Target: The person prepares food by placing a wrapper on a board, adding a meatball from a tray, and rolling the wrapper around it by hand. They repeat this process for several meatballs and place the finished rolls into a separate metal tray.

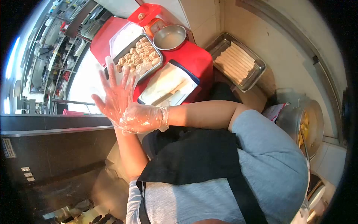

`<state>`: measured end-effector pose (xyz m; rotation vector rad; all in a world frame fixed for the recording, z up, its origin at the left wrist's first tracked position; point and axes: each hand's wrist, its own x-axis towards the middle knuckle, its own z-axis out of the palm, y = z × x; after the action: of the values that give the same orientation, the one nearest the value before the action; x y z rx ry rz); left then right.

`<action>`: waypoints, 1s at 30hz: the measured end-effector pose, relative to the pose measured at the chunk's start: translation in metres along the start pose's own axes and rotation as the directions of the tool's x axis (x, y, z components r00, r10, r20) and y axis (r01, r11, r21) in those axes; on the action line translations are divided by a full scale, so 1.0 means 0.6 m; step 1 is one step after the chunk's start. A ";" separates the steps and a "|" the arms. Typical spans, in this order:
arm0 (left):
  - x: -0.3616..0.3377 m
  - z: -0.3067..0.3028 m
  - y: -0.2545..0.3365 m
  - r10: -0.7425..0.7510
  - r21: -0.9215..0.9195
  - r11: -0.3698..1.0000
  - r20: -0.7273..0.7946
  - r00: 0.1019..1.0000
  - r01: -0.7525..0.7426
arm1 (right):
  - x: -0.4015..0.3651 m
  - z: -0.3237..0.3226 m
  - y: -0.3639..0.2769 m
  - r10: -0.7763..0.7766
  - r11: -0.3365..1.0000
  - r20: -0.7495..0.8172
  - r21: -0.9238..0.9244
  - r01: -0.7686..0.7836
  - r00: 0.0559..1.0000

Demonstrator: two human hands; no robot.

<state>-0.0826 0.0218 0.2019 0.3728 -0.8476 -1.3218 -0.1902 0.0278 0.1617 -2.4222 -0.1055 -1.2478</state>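
Observation:
My left hand point(116, 91) is raised in a loose clear plastic glove, its fingers spread apart. My right hand point(141, 117), gloved too, is closed around the cuff of the left glove at the wrist. Just beyond the left fingers, a metal tray point(159, 64) holds several rows of lumpy tan balls point(138, 54). Right of my hands lies a blue-rimmed white tray point(194, 79) bearing a stack of pale, flat sheets point(164, 83), which look like wrappers.
On the red table point(197, 56) stand a metal bowl point(169, 37) and a red container point(143, 14). A tray point(244, 87) of pale rolls point(235, 63) sits at the right wall. Beside my right shoulder is a large pot point(317, 127) with yellow contents. A dark counter front point(56, 145) is at left.

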 end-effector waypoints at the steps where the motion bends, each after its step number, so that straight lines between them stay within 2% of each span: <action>1: 0.003 0.001 0.004 0.020 -0.039 0.999 0.057 0.998 -0.018 | -0.002 0.002 0.000 -0.037 0.999 -0.006 -0.013 0.037 0.999; 2: 0.005 0.004 0.003 0.085 0.026 0.996 -0.031 0.996 -0.084 | -0.004 0.003 0.000 -0.075 0.997 -0.010 -0.026 0.075 0.997; 4: 0.009 0.015 0.004 0.228 0.174 0.965 -0.192 0.955 -0.195 | -0.002 0.013 -0.007 -0.067 0.995 -0.094 0.069 0.073 0.993; 5: 0.012 0.018 0.006 0.244 0.181 0.964 -0.294 0.924 -0.197 | 0.000 0.015 -0.010 -0.061 0.990 -0.135 0.116 0.077 0.989; 8: 0.008 -0.010 0.015 0.152 0.060 0.988 -0.276 0.949 -0.140 | -0.002 0.009 -0.013 -0.044 0.990 -0.106 0.129 0.057 0.993; 10: 0.006 -0.030 0.007 0.129 0.249 0.963 -0.103 0.986 -0.100 | -0.009 0.009 -0.011 -0.040 0.992 -0.094 0.115 0.050 0.995; 11: 0.017 0.029 -0.007 0.263 0.634 0.773 -0.357 0.896 0.025 | -0.012 0.010 -0.010 -0.046 0.991 -0.086 0.119 0.056 0.995; 12: 0.010 0.006 -0.023 0.395 0.751 0.658 -0.285 0.873 -0.052 | -0.016 0.008 -0.009 -0.016 0.983 -0.064 0.181 0.027 0.998; 14: 0.005 -0.038 0.004 0.251 0.455 0.886 -0.312 0.917 -0.088 | -0.026 -0.005 0.002 0.023 0.951 -0.011 0.310 -0.019 1.000; 15: 0.011 -0.047 0.017 0.188 0.201 0.970 -0.278 0.942 -0.134 | -0.028 -0.015 0.004 0.057 0.908 -0.004 0.416 -0.051 0.998; 16: 0.010 -0.048 0.023 0.140 -0.069 0.985 -0.219 0.966 -0.159 | -0.032 -0.027 0.007 0.092 0.853 0.014 0.515 -0.086 0.996; 17: 0.006 -0.020 0.020 0.178 -0.273 0.920 -0.350 0.920 -0.282 | -0.051 -0.027 0.019 -0.042 0.914 0.011 0.405 0.034 0.999; 18: 0.002 -0.034 0.029 0.151 -0.411 0.887 -0.175 0.973 -0.212 | -0.071 -0.022 0.034 -0.173 0.945 0.018 0.285 0.161 0.985; 19: 0.000 -0.029 0.035 0.183 -0.331 0.918 -0.138 0.973 -0.220 | -0.085 -0.022 0.039 0.085 0.857 0.203 0.484 -0.175 0.976; 20: 0.000 -0.015 0.037 0.205 -0.252 0.941 -0.099 0.974 -0.224 | -0.099 -0.024 0.039 0.286 0.646 0.432 0.572 -0.505 0.855; 21: -0.001 0.000 0.036 0.192 -0.334 0.921 -0.063 0.979 -0.202 | -0.105 -0.019 0.040 0.397 0.347 0.661 0.534 -0.771 0.637; 23: -0.002 0.039 0.024 0.175 -0.496 0.856 0.020 0.984 -0.142 | -0.115 0.019 0.055 0.384 0.360 0.585 0.617 -0.700 0.714; 27: -0.013 0.063 -0.002 0.101 -0.546 0.836 0.043 0.994 -0.061 | -0.142 0.112 0.097 0.334 0.380 0.444 0.744 -0.550 0.832; 28: -0.016 0.059 -0.005 0.100 -0.573 0.817 0.038 0.994 -0.061 | -0.138 0.107 0.110 0.297 0.546 0.457 0.639 -0.542 0.838; 29: -0.019 0.057 -0.006 0.109 -0.596 0.800 0.041 0.993 -0.063 | -0.140 0.097 0.115 0.215 0.857 0.520 0.305 -0.415 0.827; 30: -0.020 0.057 -0.004 0.127 -0.616 0.785 0.053 0.991 -0.068 | -0.140 0.094 0.113 0.146 0.984 0.599 -0.009 -0.175 0.788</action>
<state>-0.1091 0.0399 0.2186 -0.2501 -0.4566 -1.4431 -0.1805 -0.0021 0.0442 -2.6277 -0.1021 -0.3594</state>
